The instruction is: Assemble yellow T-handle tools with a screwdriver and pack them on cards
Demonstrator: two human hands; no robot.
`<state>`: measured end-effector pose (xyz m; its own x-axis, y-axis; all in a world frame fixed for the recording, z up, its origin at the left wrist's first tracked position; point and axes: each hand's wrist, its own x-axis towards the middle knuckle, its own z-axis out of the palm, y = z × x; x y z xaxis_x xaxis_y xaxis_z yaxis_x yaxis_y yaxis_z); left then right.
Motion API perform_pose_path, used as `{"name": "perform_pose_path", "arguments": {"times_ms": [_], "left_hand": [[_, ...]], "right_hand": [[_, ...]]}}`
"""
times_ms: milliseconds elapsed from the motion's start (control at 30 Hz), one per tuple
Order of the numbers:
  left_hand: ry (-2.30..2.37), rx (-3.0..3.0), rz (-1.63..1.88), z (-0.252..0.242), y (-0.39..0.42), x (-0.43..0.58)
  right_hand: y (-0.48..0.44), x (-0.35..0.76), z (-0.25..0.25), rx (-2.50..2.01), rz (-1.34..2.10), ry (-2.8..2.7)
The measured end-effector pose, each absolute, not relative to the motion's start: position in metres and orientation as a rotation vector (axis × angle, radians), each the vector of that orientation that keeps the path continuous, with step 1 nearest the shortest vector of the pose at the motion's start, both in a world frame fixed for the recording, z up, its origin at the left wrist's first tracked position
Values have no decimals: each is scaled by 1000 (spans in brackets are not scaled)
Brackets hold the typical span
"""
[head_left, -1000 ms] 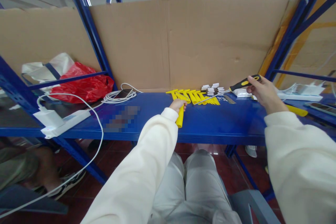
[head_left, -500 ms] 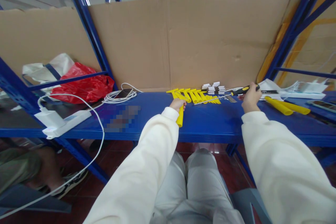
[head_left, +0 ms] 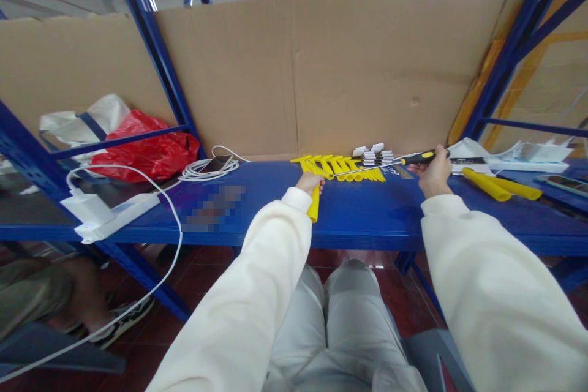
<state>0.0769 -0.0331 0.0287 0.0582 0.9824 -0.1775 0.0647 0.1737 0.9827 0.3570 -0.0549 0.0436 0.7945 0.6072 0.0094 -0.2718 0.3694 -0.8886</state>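
My left hand (head_left: 309, 183) is closed round a yellow T-shaped handle (head_left: 314, 207) that lies on the blue shelf (head_left: 367, 214). My right hand (head_left: 434, 174) grips a screwdriver (head_left: 416, 158) with a black and yellow grip. Its long metal shaft points left over a row of several yellow handles (head_left: 342, 168). Behind that row sits a stack of small white pieces (head_left: 375, 154).
Two yellow tubes (head_left: 498, 186) lie right of my right hand, near a white power strip (head_left: 523, 165). At left are a phone on a coiled white cable (head_left: 209, 166), a charger block (head_left: 98, 214) and a red bag (head_left: 147, 150). Cardboard (head_left: 349, 73) backs the shelf. Another person's leg (head_left: 55, 294) shows lower left.
My right hand has come down and leftward with the screwdriver, from raised in the air to low over the shelf. My left hand has stayed on the yellow handle.
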Motion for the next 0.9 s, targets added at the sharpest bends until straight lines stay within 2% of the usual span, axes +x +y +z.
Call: {"name": "perform_pose_path", "arguments": {"times_ms": [900], "left_hand": [[1305,1187,1015,31,-35,80]], "right_hand": [[-46,358,38,-954,643,-361]]}}
